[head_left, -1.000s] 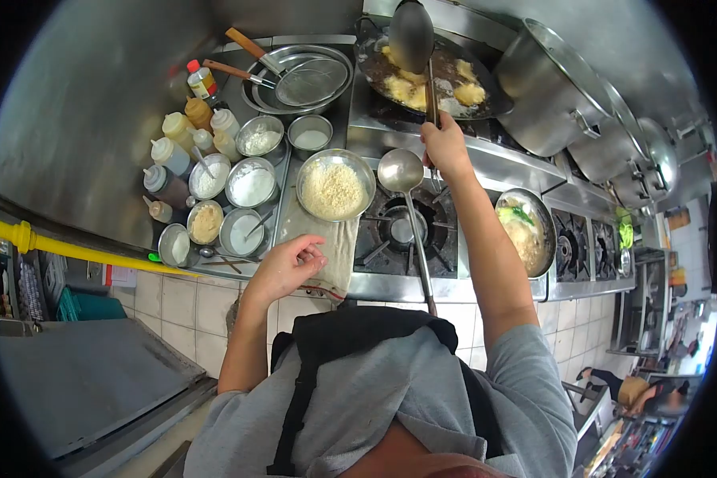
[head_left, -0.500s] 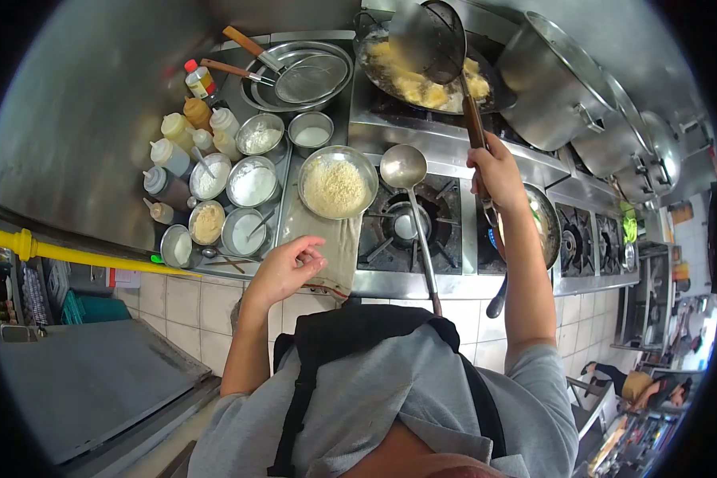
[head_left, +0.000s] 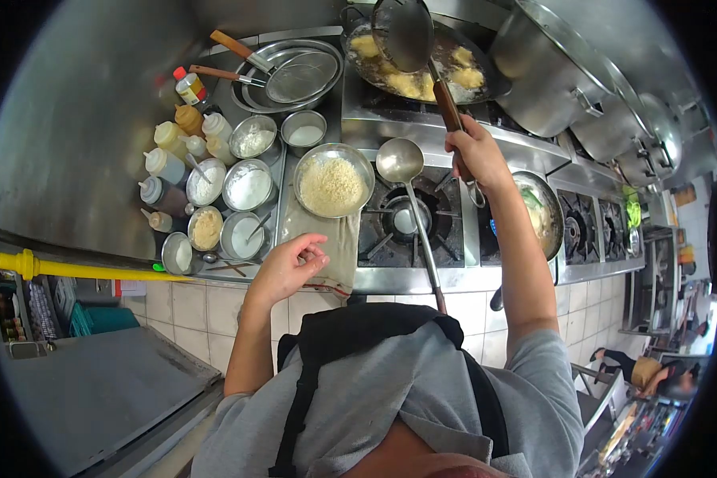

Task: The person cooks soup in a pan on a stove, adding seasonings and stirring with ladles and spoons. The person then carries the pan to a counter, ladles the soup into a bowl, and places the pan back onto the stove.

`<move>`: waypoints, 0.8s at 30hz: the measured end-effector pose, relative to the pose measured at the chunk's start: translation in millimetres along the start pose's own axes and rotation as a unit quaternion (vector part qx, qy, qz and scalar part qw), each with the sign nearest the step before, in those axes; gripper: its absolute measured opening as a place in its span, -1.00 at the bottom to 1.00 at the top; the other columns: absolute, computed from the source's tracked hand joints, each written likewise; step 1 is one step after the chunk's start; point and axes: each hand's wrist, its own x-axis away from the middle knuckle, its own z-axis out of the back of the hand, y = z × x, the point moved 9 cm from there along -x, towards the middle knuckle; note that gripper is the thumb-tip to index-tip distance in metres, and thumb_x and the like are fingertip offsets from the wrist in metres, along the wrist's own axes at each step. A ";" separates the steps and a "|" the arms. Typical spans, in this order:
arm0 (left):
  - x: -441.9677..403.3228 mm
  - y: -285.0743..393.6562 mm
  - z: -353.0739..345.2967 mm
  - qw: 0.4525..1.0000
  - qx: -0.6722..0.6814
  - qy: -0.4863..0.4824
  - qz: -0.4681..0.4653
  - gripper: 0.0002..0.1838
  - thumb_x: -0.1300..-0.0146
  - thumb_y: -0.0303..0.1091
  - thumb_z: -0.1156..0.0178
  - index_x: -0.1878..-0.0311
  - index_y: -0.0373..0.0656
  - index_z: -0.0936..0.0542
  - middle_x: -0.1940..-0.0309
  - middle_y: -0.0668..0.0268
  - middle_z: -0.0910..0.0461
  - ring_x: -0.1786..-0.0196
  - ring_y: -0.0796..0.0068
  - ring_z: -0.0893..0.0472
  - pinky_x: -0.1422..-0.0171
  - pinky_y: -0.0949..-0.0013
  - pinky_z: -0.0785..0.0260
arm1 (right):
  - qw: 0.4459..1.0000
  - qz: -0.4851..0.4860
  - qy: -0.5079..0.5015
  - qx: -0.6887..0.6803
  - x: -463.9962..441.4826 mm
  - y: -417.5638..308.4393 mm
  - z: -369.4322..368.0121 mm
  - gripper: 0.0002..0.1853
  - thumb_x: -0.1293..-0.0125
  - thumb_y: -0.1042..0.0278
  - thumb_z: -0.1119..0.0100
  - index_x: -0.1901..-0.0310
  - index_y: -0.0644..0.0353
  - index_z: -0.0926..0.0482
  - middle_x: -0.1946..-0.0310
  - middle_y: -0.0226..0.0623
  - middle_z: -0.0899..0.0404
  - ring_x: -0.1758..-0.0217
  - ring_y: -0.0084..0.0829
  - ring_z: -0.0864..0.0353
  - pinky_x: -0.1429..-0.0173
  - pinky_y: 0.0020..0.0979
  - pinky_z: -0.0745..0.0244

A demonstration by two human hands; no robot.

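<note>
My right hand (head_left: 478,155) grips the wooden handle of a round dark skimmer (head_left: 404,36). The skimmer's head is over the wok (head_left: 492,84) at the back, covering part of it. Golden battered pieces (head_left: 406,84) float in bubbling oil there. My left hand (head_left: 293,267) holds nothing; its fingers are loosely curled and apart from the thumb. It hovers by the front edge of a beige cloth (head_left: 319,243). On that cloth, beyond the hand, sits a metal bowl of pale crumbs (head_left: 333,185).
A long-handled ladle (head_left: 401,162) lies across the front burner. A frying pan (head_left: 551,231) with food stands beneath my right forearm. Left are several metal bowls of powder (head_left: 248,186), squeeze bottles (head_left: 166,165) and strainers (head_left: 301,78). Tall pots (head_left: 546,76) line the back right. Another person (head_left: 645,373) is far right.
My right hand has shifted left with the skimmer, whose head now hangs further left over the wok. The frying pieces lie more spread out. My left hand has hardly moved.
</note>
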 end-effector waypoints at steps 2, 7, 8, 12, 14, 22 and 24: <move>0.9 -0.4 0.2 1.000 0.001 -0.001 0.004 -0.59 -0.31 -0.30 -0.30 -0.18 -0.20 -0.54 0.24 0.41 -0.60 0.24 0.65 -0.50 0.14 0.50 -0.39 | 1.000 0.004 0.001 0.004 -3.6 5.2 5.4 -0.69 -0.28 0.38 -0.04 -0.05 0.23 -0.47 0.46 -0.37 -0.50 0.74 -0.53 -0.40 0.63 -0.49 -0.30; 1.2 -6.8 3.2 1.000 0.008 0.008 0.001 -0.59 -0.31 -0.30 -0.30 -0.18 -0.21 -0.54 0.24 0.41 -0.60 0.25 0.65 -0.50 0.14 0.50 -0.40 | 0.999 -0.007 0.039 0.017 34.7 -9.5 25.4 -0.76 -0.25 0.42 -0.02 0.06 0.27 -0.47 0.49 -0.35 -0.47 0.75 -0.53 -0.39 0.65 -0.45 -0.30; 0.8 -8.7 3.3 1.000 0.004 0.011 0.003 -0.58 -0.29 -0.27 -0.31 -0.17 -0.20 -0.54 0.23 0.35 -0.63 0.23 0.56 -0.55 0.13 0.45 -0.42 | 0.998 -0.013 0.042 0.045 41.0 -6.1 30.3 -0.76 -0.25 0.42 -0.02 0.06 0.26 -0.49 0.49 -0.35 -0.48 0.74 -0.54 -0.39 0.64 -0.47 -0.29; -1.4 -7.0 1.7 1.000 -0.002 0.008 0.006 -0.57 -0.27 -0.25 -0.31 -0.17 -0.20 -0.55 0.21 0.27 -0.67 0.21 0.47 -0.61 0.11 0.38 -0.45 | 0.998 -0.023 0.044 0.029 56.6 6.6 38.4 -0.77 -0.27 0.42 -0.01 0.06 0.24 -0.50 0.49 -0.38 -0.49 0.74 -0.55 -0.39 0.62 -0.50 -0.27; -3.2 -2.3 0.7 1.000 -0.004 0.004 0.001 -0.58 -0.29 -0.28 -0.30 -0.17 -0.21 -0.54 0.23 0.35 -0.63 0.23 0.55 -0.55 0.11 0.43 -0.42 | 0.999 -0.031 0.033 0.023 55.5 15.3 43.6 -0.77 -0.27 0.41 -0.01 0.06 0.23 -0.50 0.49 -0.39 -0.49 0.73 -0.55 -0.40 0.61 -0.50 -0.28; -3.2 1.5 -3.3 1.000 0.001 0.002 -0.017 -0.60 -0.31 -0.31 -0.30 -0.17 -0.21 -0.54 0.25 0.42 -0.60 0.26 0.64 -0.50 0.11 0.48 -0.40 | 0.999 -0.043 -0.002 -0.021 58.6 14.0 48.7 -0.72 -0.30 0.38 -0.01 -0.02 0.22 -0.49 0.47 -0.41 -0.50 0.71 -0.55 -0.42 0.57 -0.50 -0.34; -1.7 1.2 -3.4 1.000 0.002 0.002 -0.005 -0.61 -0.31 -0.33 -0.30 -0.17 -0.21 -0.55 0.26 0.42 -0.59 0.26 0.65 -0.50 0.11 0.48 -0.40 | 0.998 -0.050 -0.010 -0.026 62.8 7.0 50.1 -0.69 -0.31 0.37 -0.01 -0.05 0.23 -0.48 0.46 -0.42 -0.50 0.70 -0.55 -0.43 0.56 -0.51 -0.36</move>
